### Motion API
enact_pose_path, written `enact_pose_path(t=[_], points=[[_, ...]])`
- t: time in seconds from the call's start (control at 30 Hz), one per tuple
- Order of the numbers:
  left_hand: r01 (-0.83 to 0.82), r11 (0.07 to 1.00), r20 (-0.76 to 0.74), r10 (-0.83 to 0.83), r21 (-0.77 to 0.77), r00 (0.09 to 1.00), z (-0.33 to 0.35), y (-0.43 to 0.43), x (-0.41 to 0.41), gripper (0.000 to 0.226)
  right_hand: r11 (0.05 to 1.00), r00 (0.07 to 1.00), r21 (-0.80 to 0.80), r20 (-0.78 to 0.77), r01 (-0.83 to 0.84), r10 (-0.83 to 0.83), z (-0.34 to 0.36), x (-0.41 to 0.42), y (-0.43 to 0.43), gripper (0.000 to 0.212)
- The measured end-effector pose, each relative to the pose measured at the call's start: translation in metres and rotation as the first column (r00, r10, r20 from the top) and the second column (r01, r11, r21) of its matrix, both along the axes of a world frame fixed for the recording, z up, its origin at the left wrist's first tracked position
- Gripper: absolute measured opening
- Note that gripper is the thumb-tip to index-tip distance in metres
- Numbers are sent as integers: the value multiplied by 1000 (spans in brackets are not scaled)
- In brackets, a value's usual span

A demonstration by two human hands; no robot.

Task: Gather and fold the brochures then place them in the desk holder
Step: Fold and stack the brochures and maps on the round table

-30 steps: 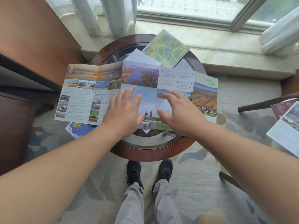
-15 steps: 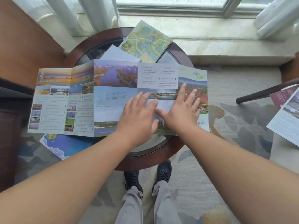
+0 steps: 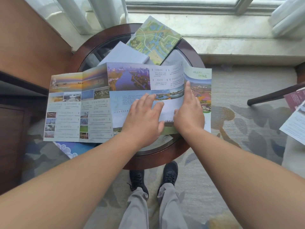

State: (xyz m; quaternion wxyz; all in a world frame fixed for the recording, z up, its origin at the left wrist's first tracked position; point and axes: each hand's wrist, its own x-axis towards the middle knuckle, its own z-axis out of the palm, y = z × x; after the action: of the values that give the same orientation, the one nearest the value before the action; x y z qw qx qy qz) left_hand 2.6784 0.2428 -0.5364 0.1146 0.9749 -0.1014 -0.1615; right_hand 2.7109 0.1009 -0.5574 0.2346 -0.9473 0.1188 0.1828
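A wide, unfolded photo brochure [image 3: 92, 100] lies across the round glass-topped table [image 3: 82, 52], overhanging it on the left and right. My left hand [image 3: 143, 119] rests flat on its middle panels, fingers spread. My right hand [image 3: 189, 113] presses on the crease beside the rightmost panel, forefinger stretched along the fold. A green map brochure [image 3: 155, 40] and a plain white folded sheet [image 3: 123, 54] lie at the table's far side. A blue brochure [image 3: 72, 147] pokes out underneath at the lower left. No desk holder is in view.
More leaflets [image 3: 295, 119] lie at the right edge, near a dark chair leg [image 3: 272, 96]. A wooden cabinet [image 3: 19, 76] stands to the left, the window sill [image 3: 231, 37] and curtains behind. My shoes [image 3: 153, 177] stand on patterned carpet under the table.
Both hands have slid to the right across the brochure; my right hand went from the middle panel to the crease by the rightmost panel. The view has shifted a little.
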Motion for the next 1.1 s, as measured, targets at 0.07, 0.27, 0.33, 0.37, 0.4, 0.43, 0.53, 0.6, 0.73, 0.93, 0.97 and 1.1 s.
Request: enact_pose_path(t=[0.07,0.27,0.33,0.37,0.4,0.43,0.53,0.6,0.73,0.93,0.97,1.1], points=[[-23,1000,3,23,5,1000,5,6,0,60,999,999,16,14,35,-35,10,1,-1,94],[-177,984,65,176,2,982,29,40,-1,61,957,966,209,121,202,-230,63,-2,-7,73],[-258,966,65,258,-15,964,36,48,-4,65,943,948,253,179,214,-263,83,-6,-6,67],[-308,951,53,310,-31,949,38,51,-5,66,940,943,272,202,207,-266,93,-9,-4,65],[-363,930,32,365,-51,931,41,53,-6,68,937,940,293,218,191,-261,103,-12,-1,63],[-418,905,3,420,-78,908,43,55,-7,68,935,943,313,225,168,-245,112,-16,4,61],[-574,786,-127,560,-229,819,46,61,-9,66,945,971,323,204,50,-122,127,-30,27,60],[-664,664,-218,631,-344,744,47,67,-9,60,953,984,297,177,-55,2,126,-40,48,62],[-781,493,-348,706,-384,617,46,80,-7,51,904,968,348,52,-248,245,107,-49,87,59],[-741,594,-313,672,-313,671,39,82,-12,58,953,975,260,-119,-154,190,64,-40,95,67],[-735,619,-297,672,-276,678,36,80,-13,63,962,976,246,-150,-119,159,59,-38,93,69],[-738,657,-277,688,-154,671,27,74,-13,77,950,958,308,-285,54,37,42,-34,89,77]])
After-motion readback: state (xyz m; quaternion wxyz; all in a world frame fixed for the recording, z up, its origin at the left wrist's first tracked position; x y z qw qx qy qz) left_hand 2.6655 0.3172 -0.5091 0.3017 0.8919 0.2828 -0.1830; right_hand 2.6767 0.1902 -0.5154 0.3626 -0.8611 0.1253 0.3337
